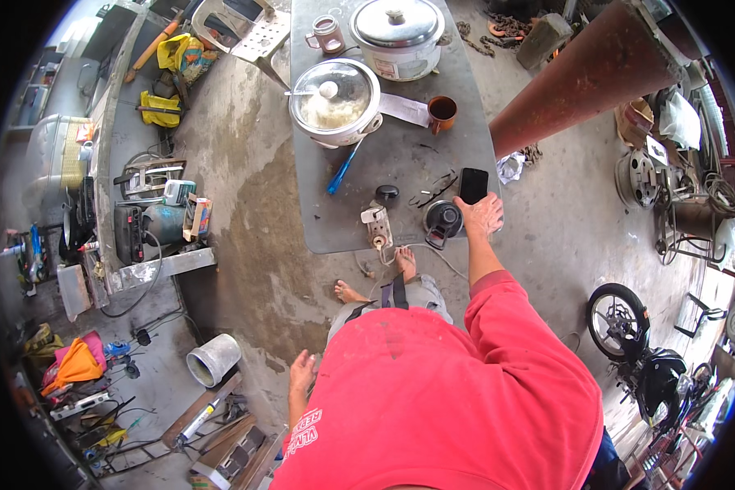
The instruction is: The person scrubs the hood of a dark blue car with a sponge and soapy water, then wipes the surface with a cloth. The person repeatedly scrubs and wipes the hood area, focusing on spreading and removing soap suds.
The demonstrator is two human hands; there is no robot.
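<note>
My right hand is over the near right corner of the grey table, fingers spread, touching the near end of a dark smartphone. Whether any finger is under the phone is hidden. Just left of that hand stands a black-lidded bottle with a loop handle. A pair of glasses and a small round black case lie close by. Near the table's front edge is a white power strip with a plug in it. My left hand hangs beside my body, holding nothing, its fingers loosely apart.
Farther up the table are a glass-lidded rice cooker, a large lidded pot, a brown mug and a handled cup. A rusty red column leans at the right. A motorcycle and a bucket stand behind.
</note>
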